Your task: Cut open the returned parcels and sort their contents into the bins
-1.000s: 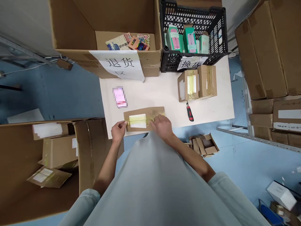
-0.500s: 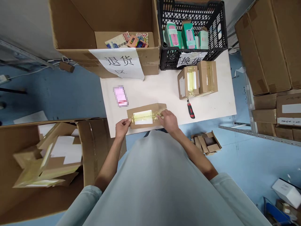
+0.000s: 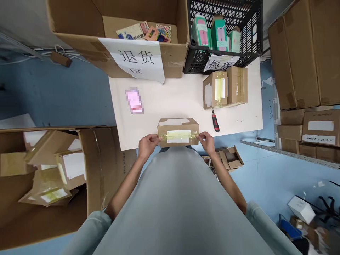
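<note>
A small brown cardboard box (image 3: 178,128) rests at the front edge of the white table, its taped side turned toward me. A white label (image 3: 178,136) with yellowish clear tape over it runs along that side. My left hand (image 3: 149,145) is closed at the box's left end, thumb and fingers pinched at the corner. At the right end, by the tape's end, my right hand (image 3: 207,142) pinches in the same way. To the right lies a red and black utility knife (image 3: 215,121), near two taped cardboard boxes (image 3: 237,86).
A large carton (image 3: 174,58) with colourful packets stands behind, beside a black crate (image 3: 195,63) of green boxes. A pixelated pink item (image 3: 134,101) lies on the table (image 3: 159,99). Another big carton (image 3: 91,170) with used boxes is at left; shelved boxes (image 3: 294,71) stand right.
The cardboard box has shifted right and been turned so its taped side faces me. My right hand has moved from on top of it to its right end; my left hand moved right with it.
</note>
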Demonstrator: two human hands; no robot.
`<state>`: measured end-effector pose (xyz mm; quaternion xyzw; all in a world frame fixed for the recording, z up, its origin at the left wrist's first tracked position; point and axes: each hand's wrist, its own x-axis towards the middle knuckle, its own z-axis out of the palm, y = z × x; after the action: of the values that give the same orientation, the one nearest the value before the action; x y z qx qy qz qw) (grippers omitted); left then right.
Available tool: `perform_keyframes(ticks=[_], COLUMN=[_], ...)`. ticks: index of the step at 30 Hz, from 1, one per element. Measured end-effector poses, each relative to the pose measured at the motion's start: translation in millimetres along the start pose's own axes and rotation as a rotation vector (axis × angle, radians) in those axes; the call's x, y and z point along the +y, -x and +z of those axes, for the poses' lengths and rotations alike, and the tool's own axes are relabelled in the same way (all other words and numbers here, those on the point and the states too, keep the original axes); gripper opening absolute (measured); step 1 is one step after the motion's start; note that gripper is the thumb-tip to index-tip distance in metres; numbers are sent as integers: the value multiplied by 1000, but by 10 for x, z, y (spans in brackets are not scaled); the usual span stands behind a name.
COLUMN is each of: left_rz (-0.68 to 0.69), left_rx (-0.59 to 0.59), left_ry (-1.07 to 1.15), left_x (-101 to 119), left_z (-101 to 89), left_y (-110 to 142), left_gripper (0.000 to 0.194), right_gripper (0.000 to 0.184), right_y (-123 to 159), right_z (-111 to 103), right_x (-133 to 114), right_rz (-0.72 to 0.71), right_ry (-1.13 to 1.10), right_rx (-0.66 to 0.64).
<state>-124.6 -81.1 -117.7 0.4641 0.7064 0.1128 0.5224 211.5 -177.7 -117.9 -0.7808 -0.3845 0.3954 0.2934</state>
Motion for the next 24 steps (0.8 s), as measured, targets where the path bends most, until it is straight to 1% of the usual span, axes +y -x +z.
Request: perform_keyframes(ticks=[2, 5, 8, 10, 13, 17, 19, 21, 23, 24], left_rz=[-6, 6, 53, 96, 163, 259, 268, 253, 240, 237], left_rx=[-15, -21, -14, 9, 74, 155, 153, 140, 124, 119], left_ry=[34, 44, 11, -19, -78, -193, -235, -267, -273, -270], left_x=[-56, -90, -55, 15, 202, 599, 818, 1000, 1111, 1136], left_z=[-2, 7, 14, 18, 19, -23, -63, -105, -137, -148], left_y=[24, 1, -88, -177, -359, -727, -936, -1110, -1213, -1236], left_gripper=[23, 23, 21, 21, 24, 33, 36, 34, 31, 30], right_gripper=[61, 60, 58, 54, 46, 30, 29, 30, 30, 30], right_y=[54, 50, -52, -179, -479, -1058, -1357, -1593, -1730, -1757], right_z=[10, 25, 47, 60, 64, 42, 30, 22, 17, 15], right_x=[9, 10, -13, -52, -161, -396, -527, -636, -700, -712], right_rz=[10, 29, 31, 20, -5, -59, -46, -21, -9, -33], right_ry=[9, 22, 18, 28, 103, 204, 247, 274, 287, 295], right_rx=[6, 19, 34, 42, 61, 118, 129, 119, 104, 105])
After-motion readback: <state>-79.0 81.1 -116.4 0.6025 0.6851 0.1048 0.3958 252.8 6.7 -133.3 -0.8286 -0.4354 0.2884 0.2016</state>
